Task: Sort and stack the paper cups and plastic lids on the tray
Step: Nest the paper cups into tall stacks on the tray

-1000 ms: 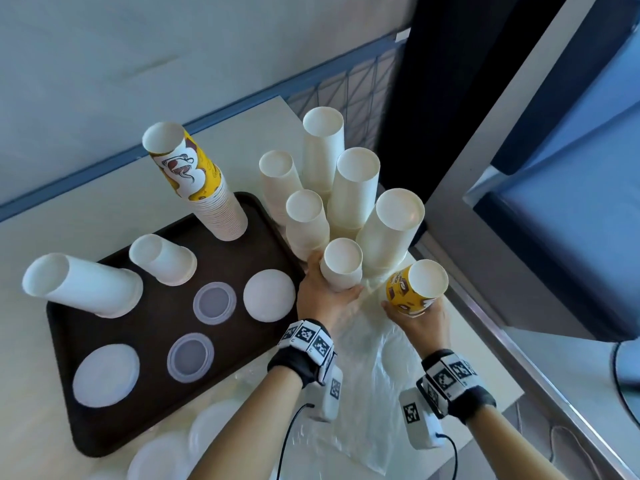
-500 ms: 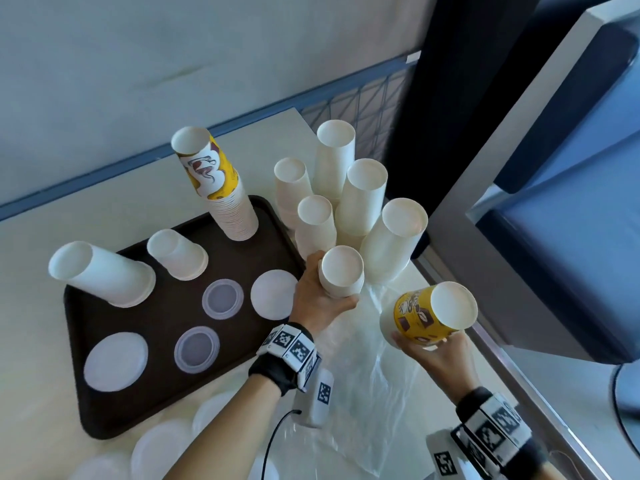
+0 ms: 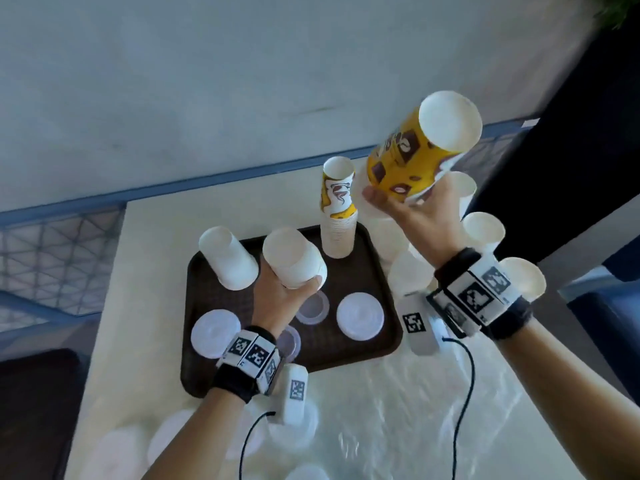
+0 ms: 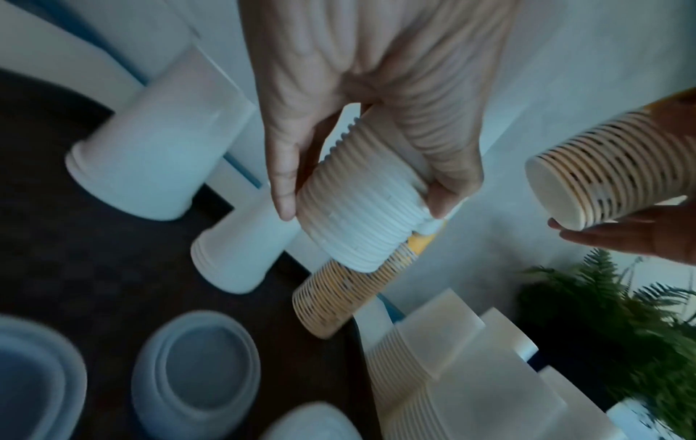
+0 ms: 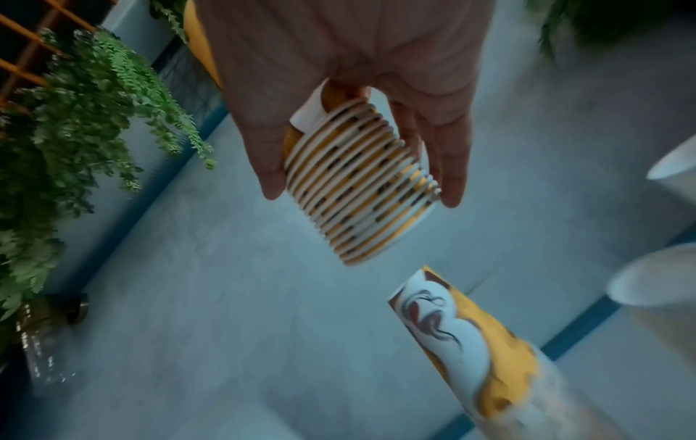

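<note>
A cream-coloured table (image 3: 145, 258) carries a dark brown rectangular plastic tray (image 3: 363, 271), with a crumpled clear plastic sheet (image 3: 388, 410) spread over the near side of the table. On the tray's far edge a tall nested stack of yellow-and-white printed paper cups (image 3: 337, 209) stands upside down; at the far left corner stands a nested stack of plain white paper cups (image 3: 228, 258), also inverted. Beside the tray on the right, more white cup stacks (image 3: 483, 228) crowd together, partly hidden behind the right forearm.

The right hand (image 3: 420, 211) is raised well above the table and grips a short nested stack of yellow printed cups (image 3: 412, 161), thumb on one side and fingers (image 5: 450, 166) on the other round the rim end; the stack is tilted, its base end up, and hangs apart from the tall printed stack on the tray, above and to its right.

The left hand (image 3: 280, 299) holds a short nested stack of white cups (image 3: 294, 258) above the middle of the tray, fingers and thumb wrapped round its ribbed rims, just beside the white stack at the corner.

Flat on the tray lie an opaque white round plastic lid (image 3: 360, 315), another at the left edge (image 3: 215, 332), and translucent round lids (image 3: 313, 308) partly covered by the left wrist. More white lids (image 3: 173, 441) lie blurred on the table nearest the camera.
</note>
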